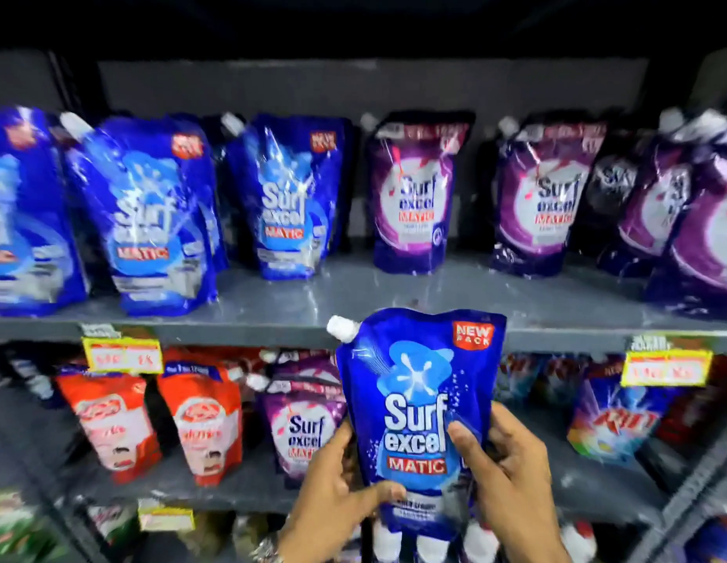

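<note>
I hold a blue Surf Excel Matic pouch [414, 404] upright in front of the shelves, its white spout cap at the upper left. My left hand [337, 493] grips its lower left edge, thumb across the front near the bottom. My right hand [504, 469] grips the right side, thumb pressed on the front by the label. The pouch's top reaches the front edge of the upper grey shelf [353, 294].
On the upper shelf stand blue pouches [154, 213] at left and purple pouches [414, 193] at right, with a bare gap above my pouch. The lower shelf [215, 487] holds red pouches [109, 424], a purple pouch [300, 424] and colourful packs [621, 424]. Yellow price tags [122, 355] hang on the shelf edge.
</note>
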Motion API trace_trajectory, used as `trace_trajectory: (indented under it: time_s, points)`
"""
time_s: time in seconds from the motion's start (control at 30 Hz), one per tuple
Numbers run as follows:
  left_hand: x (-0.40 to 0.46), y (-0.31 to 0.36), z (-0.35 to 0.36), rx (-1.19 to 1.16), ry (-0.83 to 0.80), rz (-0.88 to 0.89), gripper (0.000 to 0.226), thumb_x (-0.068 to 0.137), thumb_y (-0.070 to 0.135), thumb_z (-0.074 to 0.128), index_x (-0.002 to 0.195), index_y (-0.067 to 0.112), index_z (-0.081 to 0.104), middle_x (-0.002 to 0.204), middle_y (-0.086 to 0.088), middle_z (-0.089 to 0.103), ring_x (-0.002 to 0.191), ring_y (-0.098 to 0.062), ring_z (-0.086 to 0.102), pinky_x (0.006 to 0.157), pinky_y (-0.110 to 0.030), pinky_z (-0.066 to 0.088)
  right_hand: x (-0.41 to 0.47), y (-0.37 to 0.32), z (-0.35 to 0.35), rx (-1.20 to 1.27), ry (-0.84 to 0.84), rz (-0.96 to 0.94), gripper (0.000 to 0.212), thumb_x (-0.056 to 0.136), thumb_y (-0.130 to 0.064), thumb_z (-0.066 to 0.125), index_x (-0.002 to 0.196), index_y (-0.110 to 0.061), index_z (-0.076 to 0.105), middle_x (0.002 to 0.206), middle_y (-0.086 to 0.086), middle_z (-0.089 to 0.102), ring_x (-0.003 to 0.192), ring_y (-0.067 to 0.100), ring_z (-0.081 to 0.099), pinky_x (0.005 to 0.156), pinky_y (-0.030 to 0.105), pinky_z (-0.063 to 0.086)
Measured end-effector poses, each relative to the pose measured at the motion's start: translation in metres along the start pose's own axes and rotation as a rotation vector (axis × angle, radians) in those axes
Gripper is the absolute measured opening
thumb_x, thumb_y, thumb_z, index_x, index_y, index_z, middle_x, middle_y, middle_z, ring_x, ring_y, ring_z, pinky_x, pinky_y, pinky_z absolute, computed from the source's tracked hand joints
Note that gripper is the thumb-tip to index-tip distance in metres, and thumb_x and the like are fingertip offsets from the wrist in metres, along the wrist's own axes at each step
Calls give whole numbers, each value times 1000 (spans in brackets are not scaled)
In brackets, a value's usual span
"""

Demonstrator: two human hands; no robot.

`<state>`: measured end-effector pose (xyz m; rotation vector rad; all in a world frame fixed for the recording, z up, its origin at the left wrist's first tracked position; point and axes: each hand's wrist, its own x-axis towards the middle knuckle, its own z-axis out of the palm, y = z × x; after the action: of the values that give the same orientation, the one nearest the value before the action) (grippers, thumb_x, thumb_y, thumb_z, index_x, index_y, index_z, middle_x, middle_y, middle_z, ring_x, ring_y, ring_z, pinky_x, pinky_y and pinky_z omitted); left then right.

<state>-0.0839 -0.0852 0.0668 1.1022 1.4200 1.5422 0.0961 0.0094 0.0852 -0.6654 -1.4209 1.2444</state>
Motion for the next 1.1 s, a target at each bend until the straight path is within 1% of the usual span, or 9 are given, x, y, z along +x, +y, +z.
trace_trajectory:
  time_s: [0.13, 0.23, 0.33, 0.43, 0.5, 0.63, 0.8, 1.0, 1.1]
  points:
    - [2, 72, -26, -3, 38, 150, 75, 64, -9, 86, 127, 21, 58, 115, 1, 77, 104, -16, 74, 79, -21, 58, 33, -63, 36, 54, -58, -132, 25, 81, -31, 79, 106, -26, 74, 101, 4, 83, 88, 26, 82, 66, 37, 66]
    - [13, 119, -46, -1, 69, 275, 63, 70, -8, 83, 123, 17, 60, 114, -3, 77, 104, -20, 74, 82, -28, 61, 66, -99, 71, 66, -86, -236, 24, 82, -32, 77, 103, -21, 74, 101, 5, 83, 90, 28, 81, 71, 43, 66]
    - [36, 154, -70, 11, 141, 376, 56, 70, -7, 81, 118, 12, 62, 112, -4, 78, 102, -19, 75, 81, -26, 60, 102, -122, 106, 88, -115, -319, 25, 83, -32, 76, 105, -21, 73, 99, 3, 84, 87, 21, 81, 68, 35, 66]
    - [68, 171, -94, 46, 176, 408, 58, 68, -6, 83, 117, 14, 61, 111, -3, 78, 96, -13, 76, 75, -21, 59, 138, -123, 132, 76, -150, -332, 16, 87, -19, 77, 102, -23, 73, 96, 0, 84, 83, 18, 81, 66, 33, 66]
    - [90, 174, -110, 65, 196, 385, 62, 67, -7, 84, 119, 16, 59, 114, -5, 76, 96, -11, 75, 75, -21, 59, 157, -114, 148, 47, -139, -328, 19, 89, -11, 77, 101, -24, 72, 98, -1, 84, 84, 18, 81, 69, 36, 67]
    - [121, 166, -131, 76, 231, 321, 62, 68, -8, 83, 114, 24, 58, 119, -6, 71, 96, -8, 75, 73, -21, 59, 179, -91, 169, -18, -97, -278, 19, 84, -26, 81, 98, -30, 69, 93, -3, 83, 85, 22, 81, 76, 53, 66]
    - [139, 152, -139, 67, 250, 271, 55, 72, -12, 78, 112, 19, 57, 116, -8, 71, 86, 1, 75, 67, -15, 58, 188, -86, 183, -64, -145, -237, 33, 71, -58, 83, 93, -38, 68, 98, 1, 83, 86, 19, 82, 73, 50, 67]
    - [144, 153, -146, 87, 176, 233, 59, 76, -8, 77, 123, 15, 51, 121, -4, 69, 94, -1, 71, 69, -14, 57, 192, -82, 184, -102, -140, -212, 39, 69, -59, 79, 97, -36, 65, 100, -9, 82, 89, 12, 81, 75, 45, 68]
    - [142, 157, -147, 131, 137, 203, 56, 78, -3, 78, 115, 30, 51, 125, 0, 66, 102, -1, 66, 69, -14, 58, 192, -83, 183, -104, -154, -187, 41, 71, -56, 77, 101, -31, 64, 104, -4, 81, 92, 15, 80, 79, 49, 66]
